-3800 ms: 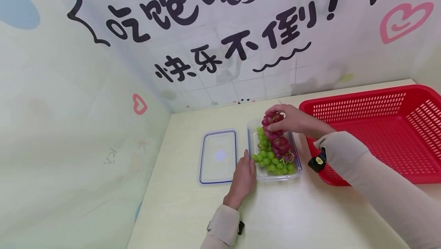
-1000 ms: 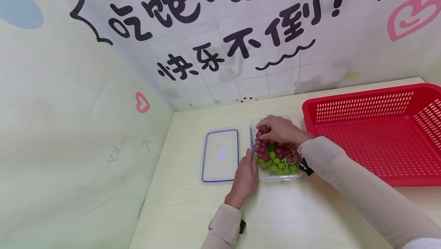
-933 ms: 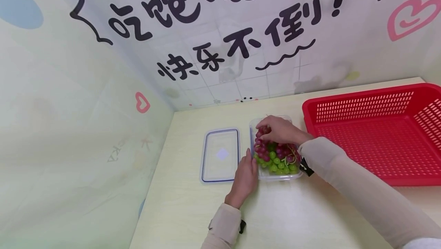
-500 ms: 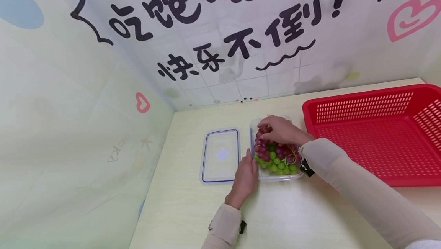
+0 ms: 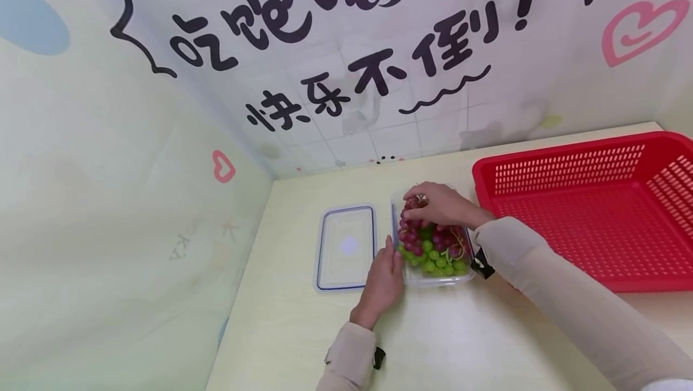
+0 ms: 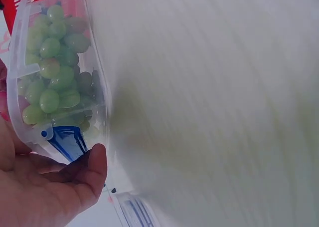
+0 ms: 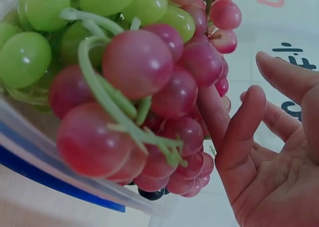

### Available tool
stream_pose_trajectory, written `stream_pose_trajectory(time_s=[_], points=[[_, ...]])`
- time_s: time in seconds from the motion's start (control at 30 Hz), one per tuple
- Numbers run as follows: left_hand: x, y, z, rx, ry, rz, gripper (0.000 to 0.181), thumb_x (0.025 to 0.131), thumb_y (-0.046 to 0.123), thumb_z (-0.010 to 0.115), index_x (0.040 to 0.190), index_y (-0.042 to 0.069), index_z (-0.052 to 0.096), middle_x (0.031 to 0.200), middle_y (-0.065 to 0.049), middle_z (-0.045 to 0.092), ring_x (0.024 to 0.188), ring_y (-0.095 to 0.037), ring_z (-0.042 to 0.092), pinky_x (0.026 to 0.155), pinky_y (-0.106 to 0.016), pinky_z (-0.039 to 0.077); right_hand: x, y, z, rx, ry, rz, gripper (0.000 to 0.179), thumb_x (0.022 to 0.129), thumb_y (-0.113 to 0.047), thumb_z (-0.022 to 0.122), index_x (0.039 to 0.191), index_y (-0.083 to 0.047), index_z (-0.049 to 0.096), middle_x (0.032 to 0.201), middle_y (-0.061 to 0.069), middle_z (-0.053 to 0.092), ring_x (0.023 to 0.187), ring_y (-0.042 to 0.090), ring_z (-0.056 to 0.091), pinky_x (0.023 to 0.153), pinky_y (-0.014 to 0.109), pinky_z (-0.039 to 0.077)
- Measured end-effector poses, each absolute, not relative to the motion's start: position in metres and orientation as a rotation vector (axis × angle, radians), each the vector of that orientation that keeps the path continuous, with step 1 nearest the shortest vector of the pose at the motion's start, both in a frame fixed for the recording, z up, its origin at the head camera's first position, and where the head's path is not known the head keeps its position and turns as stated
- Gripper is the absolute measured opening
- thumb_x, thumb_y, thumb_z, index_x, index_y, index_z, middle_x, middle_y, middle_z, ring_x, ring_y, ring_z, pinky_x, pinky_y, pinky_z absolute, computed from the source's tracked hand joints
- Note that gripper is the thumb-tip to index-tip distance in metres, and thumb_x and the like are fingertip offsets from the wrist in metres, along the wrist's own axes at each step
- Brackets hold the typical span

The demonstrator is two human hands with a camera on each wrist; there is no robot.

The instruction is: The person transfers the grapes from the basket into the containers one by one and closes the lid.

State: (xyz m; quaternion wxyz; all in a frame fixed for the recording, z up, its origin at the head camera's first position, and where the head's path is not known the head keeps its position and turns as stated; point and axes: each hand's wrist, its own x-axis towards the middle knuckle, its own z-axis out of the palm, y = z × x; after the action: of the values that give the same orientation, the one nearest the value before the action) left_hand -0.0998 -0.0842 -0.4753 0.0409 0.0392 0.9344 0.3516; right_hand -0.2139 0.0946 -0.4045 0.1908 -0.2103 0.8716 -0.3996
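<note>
A clear plastic container (image 5: 440, 281) holds green grapes (image 5: 435, 266) and red grapes (image 5: 411, 240) lying on top. My right hand (image 5: 445, 204) reaches over its far part, fingers loosely bent about the red bunch. In the right wrist view one finger of this hand (image 7: 269, 182) touches the red grapes (image 7: 137, 62), while several fingertips stand apart from them. Against the container's left side rests my left hand (image 5: 383, 283). The left wrist view shows its bent fingers touching a blue latch (image 6: 70, 141).
A clear lid (image 5: 346, 246) with a blue seal lies flat on the table left of the container. At the right stands a large red plastic basket (image 5: 582, 240). A printed wall covering (image 5: 335, 138) rises behind the table.
Since the earliest frame, my right hand has shifted slightly nearer, and red grapes now lie farther left over the green ones. In the last second both hands have barely moved; the view tilts slightly.
</note>
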Motion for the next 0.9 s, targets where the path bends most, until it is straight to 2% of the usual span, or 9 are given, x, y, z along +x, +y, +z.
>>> stream_pose_trajectory(time_s=[0.3, 0.47, 0.63, 0.8, 0.9], points=[[-0.101, -0.086, -0.474, 0.094, 2.801, 1.111, 0.053, 0.109, 0.021, 0.033, 0.154, -0.006, 0.021, 0.121, -0.021, 0.058, 0.096, -0.020, 0.054, 0.090, -0.042, 0.049, -0.212, 0.103, -0.400, -0.556, 2.399, -1.207, 0.050, 0.096, -0.025, 0.067, 0.139, -0.005, 0.054, 0.132, 0.022, 0.053, 0.082, 0.024, 0.069, 0.059, 0.029, 0.056], [-0.101, -0.087, -0.471, 0.084, 2.810, 1.116, 0.053, 0.109, 0.021, 0.033, 0.153, -0.007, 0.024, 0.118, -0.020, 0.058, 0.091, -0.020, 0.050, 0.083, -0.038, 0.046, -0.212, 0.103, -0.394, -0.543, 2.396, -1.214, 0.049, 0.095, -0.024, 0.067, 0.140, -0.007, 0.054, 0.127, 0.021, 0.056, 0.084, 0.028, 0.067, 0.058, 0.029, 0.056], [-0.100, -0.092, -0.467, 0.055, 2.822, 1.149, 0.052, 0.108, 0.019, 0.033, 0.152, -0.007, 0.026, 0.124, -0.022, 0.057, 0.095, -0.022, 0.051, 0.087, -0.040, 0.047, -0.211, 0.101, -0.389, -0.549, 2.428, -1.216, 0.046, 0.096, -0.025, 0.066, 0.137, -0.007, 0.056, 0.119, 0.020, 0.060, 0.086, 0.030, 0.067, 0.061, 0.030, 0.057], [-0.104, -0.108, -0.460, 0.009, 2.818, 1.209, 0.053, 0.109, 0.022, 0.033, 0.154, -0.004, 0.025, 0.136, -0.023, 0.053, 0.107, -0.026, 0.056, 0.100, -0.047, 0.047, -0.204, 0.100, -0.385, -0.525, 2.504, -1.254, 0.037, 0.098, -0.022, 0.062, 0.131, -0.007, 0.061, 0.125, 0.019, 0.061, 0.089, 0.029, 0.065, 0.071, 0.033, 0.058], [-0.105, -0.125, -0.451, -0.049, 2.825, 1.247, 0.054, 0.109, 0.025, 0.034, 0.156, 0.000, 0.023, 0.140, -0.024, 0.050, 0.115, -0.032, 0.056, 0.100, -0.049, 0.047, -0.198, 0.094, -0.383, -0.528, 2.553, -1.296, 0.032, 0.098, -0.019, 0.060, 0.128, -0.007, 0.063, 0.133, 0.017, 0.058, 0.095, 0.028, 0.063, 0.081, 0.038, 0.058]])
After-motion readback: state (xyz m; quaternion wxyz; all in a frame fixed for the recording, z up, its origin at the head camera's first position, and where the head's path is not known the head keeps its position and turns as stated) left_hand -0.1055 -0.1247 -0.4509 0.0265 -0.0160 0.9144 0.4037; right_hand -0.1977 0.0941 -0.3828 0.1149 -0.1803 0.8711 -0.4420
